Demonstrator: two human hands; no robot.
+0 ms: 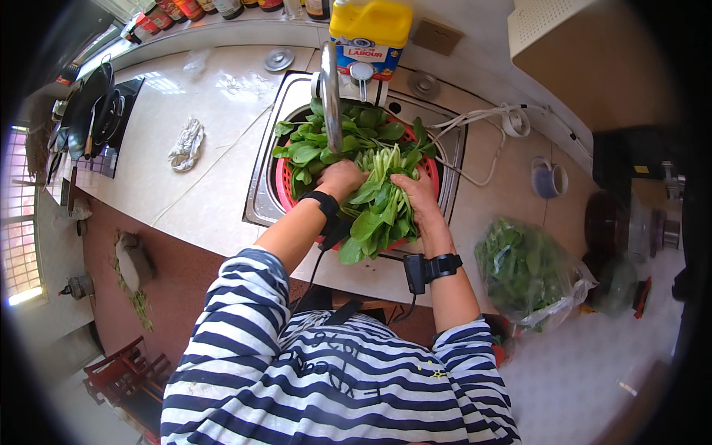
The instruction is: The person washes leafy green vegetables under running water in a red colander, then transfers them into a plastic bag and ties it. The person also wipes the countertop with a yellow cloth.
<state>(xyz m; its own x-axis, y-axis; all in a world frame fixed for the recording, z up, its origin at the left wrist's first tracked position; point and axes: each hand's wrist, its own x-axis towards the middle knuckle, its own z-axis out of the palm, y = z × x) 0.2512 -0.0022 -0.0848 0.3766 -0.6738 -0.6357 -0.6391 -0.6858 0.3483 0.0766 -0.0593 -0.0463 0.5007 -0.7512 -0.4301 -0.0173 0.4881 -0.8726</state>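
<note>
A red plastic colander (284, 181) full of leafy greens (311, 147) sits in the steel sink (258, 200). My right hand (420, 192) is closed around a bunch of greens (381, 194), its pale stems pointing up and away from me and its leaves hanging toward me over the colander's near rim. My left hand (342, 179) is at the left side of this bunch, among the greens, with its fingertips partly hidden by leaves; what they grip cannot be made out. The chrome faucet (331, 100) arches over the greens just beyond my left hand.
A yellow-topped detergent jug (370, 33) stands behind the sink. On the right are a clear plastic bag of greens (525, 267), a cup (549, 178) and white cables (478, 119). A crumpled cloth (188, 143) lies left; beyond it is a wok (89, 105).
</note>
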